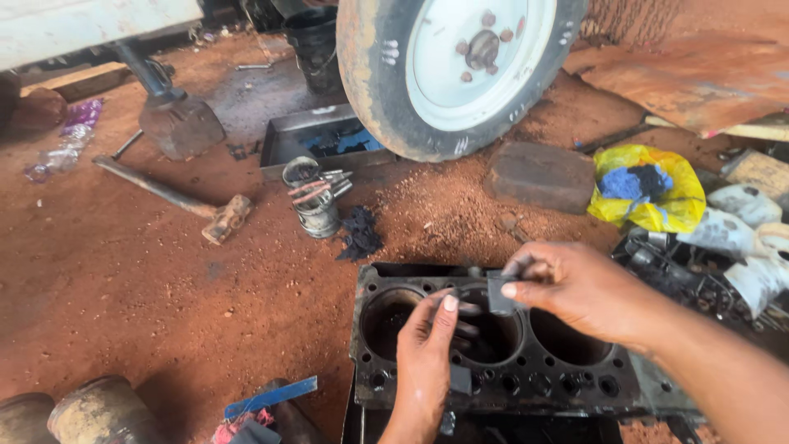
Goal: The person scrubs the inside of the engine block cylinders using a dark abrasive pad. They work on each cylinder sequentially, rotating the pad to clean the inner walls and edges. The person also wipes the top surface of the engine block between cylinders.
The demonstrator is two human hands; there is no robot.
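Right now your hands meet over the middle bore of the dark, greasy three-cylinder engine block (493,362), whose long axis runs left to right on red dirt. Your right hand (579,288) pinches a small dark flat piece (498,294); your left hand (427,349) reaches narrow-fingered to the bore's rim. Open ground lies left; the white-rimmed tyre (448,70) stands well beyond.

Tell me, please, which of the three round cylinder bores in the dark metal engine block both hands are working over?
The middle bore: the left hand and right hand meet above it, while the outer bores lie uncovered.

Bright, even daylight on the red dirt floor (123,271); shadows soft. Hands slightly motion-blurred. Wide-angle bending at edges; white steel wheel rim (481,57) mildly glaring.
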